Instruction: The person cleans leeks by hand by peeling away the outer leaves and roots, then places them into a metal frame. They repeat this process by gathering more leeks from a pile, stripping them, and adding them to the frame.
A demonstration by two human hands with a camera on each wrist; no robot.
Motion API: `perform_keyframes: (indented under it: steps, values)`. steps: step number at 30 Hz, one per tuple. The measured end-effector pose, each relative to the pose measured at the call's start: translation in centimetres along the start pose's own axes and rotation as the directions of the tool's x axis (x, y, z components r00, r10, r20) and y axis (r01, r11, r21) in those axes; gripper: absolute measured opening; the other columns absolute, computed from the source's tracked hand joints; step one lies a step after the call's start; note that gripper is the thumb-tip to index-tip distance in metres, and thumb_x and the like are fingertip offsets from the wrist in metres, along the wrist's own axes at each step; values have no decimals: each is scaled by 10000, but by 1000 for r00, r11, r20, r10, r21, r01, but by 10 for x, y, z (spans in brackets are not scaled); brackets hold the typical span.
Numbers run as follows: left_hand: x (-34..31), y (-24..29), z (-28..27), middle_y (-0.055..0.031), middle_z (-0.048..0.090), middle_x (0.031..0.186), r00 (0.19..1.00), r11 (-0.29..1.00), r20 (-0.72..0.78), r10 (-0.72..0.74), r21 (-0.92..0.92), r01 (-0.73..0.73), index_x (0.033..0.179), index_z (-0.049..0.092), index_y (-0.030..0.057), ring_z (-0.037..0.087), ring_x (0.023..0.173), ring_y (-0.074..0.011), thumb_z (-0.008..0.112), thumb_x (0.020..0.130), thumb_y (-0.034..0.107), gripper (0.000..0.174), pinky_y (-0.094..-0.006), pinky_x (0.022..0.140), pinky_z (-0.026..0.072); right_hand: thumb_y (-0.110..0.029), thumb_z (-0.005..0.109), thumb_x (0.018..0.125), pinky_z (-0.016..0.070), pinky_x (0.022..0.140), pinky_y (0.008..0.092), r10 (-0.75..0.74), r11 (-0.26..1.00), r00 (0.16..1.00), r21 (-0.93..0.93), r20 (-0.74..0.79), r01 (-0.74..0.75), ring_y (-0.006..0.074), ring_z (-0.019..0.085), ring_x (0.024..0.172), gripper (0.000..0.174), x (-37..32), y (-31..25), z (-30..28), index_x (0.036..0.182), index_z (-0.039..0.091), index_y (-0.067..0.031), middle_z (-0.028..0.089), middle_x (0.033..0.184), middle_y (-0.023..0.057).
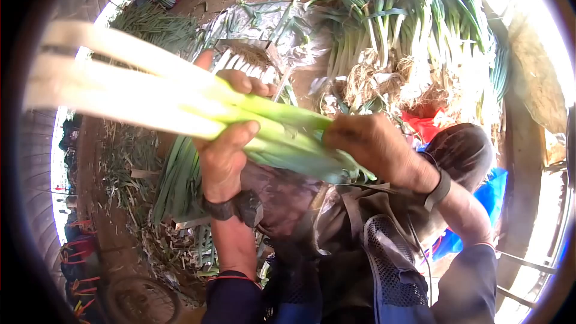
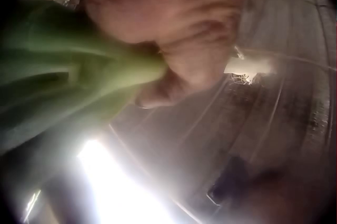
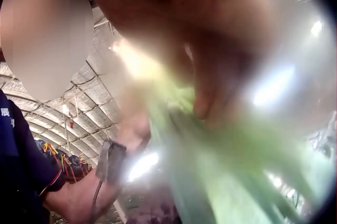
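Across the head view lies a small bunch of leeks [image 1: 270, 126], pale shafts pointing left and green leaves toward the right. My left hand [image 1: 219, 159] grips it around the middle, thumb on the near side and fingers on the far side. Farther along, the curled fingers of my right hand [image 1: 375, 147] hold the green end. In the left wrist view, the left hand [image 2: 179, 29] wraps the leeks' green part [image 2: 105, 74]. Blurred leaves [image 3: 210, 171] spread below the right hand [image 3: 216, 50] in the right wrist view.
A large heap of leeks [image 1: 414, 30] with tangled roots [image 1: 366, 81] lies at the far right. Trimmed white shafts [image 1: 240, 63] sit beyond the left hand. Long green leaves [image 1: 180, 174] and scraps lie at left, a blue bag [image 1: 495, 195] at right, and a wheel [image 1: 144, 300] at lower left.
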State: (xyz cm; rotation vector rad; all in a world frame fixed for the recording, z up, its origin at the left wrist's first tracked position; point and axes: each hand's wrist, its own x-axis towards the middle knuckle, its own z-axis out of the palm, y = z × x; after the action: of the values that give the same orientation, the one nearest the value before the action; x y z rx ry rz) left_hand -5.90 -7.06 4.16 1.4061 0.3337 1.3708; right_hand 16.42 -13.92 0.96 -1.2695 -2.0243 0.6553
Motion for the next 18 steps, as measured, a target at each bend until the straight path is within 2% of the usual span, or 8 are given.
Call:
perform_keyframes:
  steps: [1, 2, 5, 6, 7, 9, 12, 18]
  values:
    - [-1, 4, 0, -122, 498, 1094, 999, 999, 42, 35, -35, -33, 1515, 123, 14, 545, 1022, -275, 662, 714, -18, 966, -536, 977, 457, -154, 654, 901, 540, 715, 331, 35, 998, 999, -55, 26, -34, 215, 704, 782, 195, -3, -8, 5, 1041, 691, -23, 703, 848, 142]
    - [-3, 6, -1, -121, 494, 1095, 996, 998, 65, 61, -8, -60, 1516, 120, 19, 545, 1023, -274, 663, 720, -13, 964, -542, 986, 449, -130, 670, 883, 542, 708, 329, 172, 974, 985, 153, -22, -167, 215, 707, 792, 209, -6, -10, 12, 1065, 685, -28, 707, 910, 143]
    - [-9, 12, 2, -107, 469, 1100, 987, 995, 133, 90, 40, -97, 1523, 132, 64, 525, 1039, -266, 679, 722, 7, 972, -549, 1021, 419, -107, 685, 866, 545, 712, 325, 49, 990, 992, 135, -113, -34, 217, 706, 796, 250, -3, -15, 19, 1106, 674, -35, 701, 966, 145]
    - [-10, 14, 4, -93, 448, 1104, 980, 993, 174, 95, 57, -106, 1529, 147, 105, 507, 1054, -259, 694, 716, 23, 983, -549, 1047, 398, -263, 709, 857, 553, 708, 376, 73, 962, 988, 269, -137, -34, 296, 701, 767, 266, 1, -16, 20, 1048, 714, -77, 708, 921, 141]
    - [-11, 13, 5, -93, 448, 1104, 981, 993, 171, 96, 58, -107, 1529, 147, 105, 507, 1054, -259, 694, 716, 23, 983, -549, 1047, 398, -263, 709, 857, 553, 708, 376, 71, 963, 988, 269, -135, -33, 296, 701, 767, 266, 4, -17, 21, 1048, 714, -77, 708, 921, 141]
    - [-12, 12, 8, -111, 482, 1105, 985, 993, 124, 117, 16, -120, 1503, 124, 13, 528, 1062, -283, 677, 747, 13, 936, -552, 1049, 391, -254, 738, 833, 554, 720, 357, 106, 915, 991, 398, -86, -63, 274, 712, 792, 323, 7, -16, 23, 1101, 708, -76, 716, 959, 146]
    - [-14, 13, 6, -111, 478, 1115, 991, 998, 126, 39, 35, -44, 1495, 119, 1, 521, 1077, -287, 676, 747, 21, 933, -554, 1056, 380, -238, 758, 816, 557, 713, 347, 83, 904, 989, 426, -126, -22, 255, 719, 796, 354, 8, -23, 27, 1120, 705, -65, 721, 958, 157]
    - [-13, 10, 12, -115, 481, 1113, 993, 998, 101, 52, 12, -53, 1479, 140, -17, 523, 1076, -289, 667, 743, 22, 906, -538, 1044, 386, -173, 750, 805, 561, 675, 341, 58, 879, 987, 476, -151, 21, 270, 717, 752, 335, 8, -18, 25, 1111, 697, -46, 716, 928, 160]
